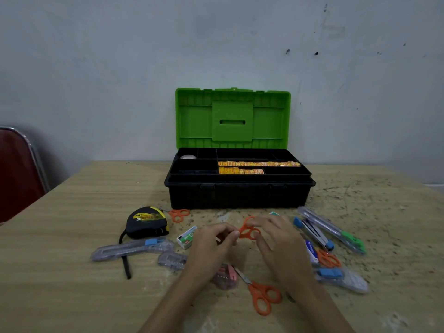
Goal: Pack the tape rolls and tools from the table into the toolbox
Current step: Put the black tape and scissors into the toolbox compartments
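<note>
The table (72,236) looks like rough, scratched wood. The toolbox (236,195) is plastic, its green lid (192,116) smooth.

Toolbox (239,193) sits at the back middle of the counter (72,236), lid (232,117) upright behind it, against the wall. Tape roll (188,156) in the tray's back-left compartment; packets (258,164) in rows in the middle-right compartments. In front of the box, left: tape measure (148,221), small scissors (179,214) just right of it, a cutter (132,248) nearer. Staple box (187,237) left of the hands. Left hand (211,241) and right hand (276,239) meet at centre, held scissors (248,229) between them. Large scissors (260,294) lie nearest, between the forearms. Right: two cutters (331,229) side by side, another scissors (328,258) nearer. Chair (16,169) off the counter's left edge.
</note>
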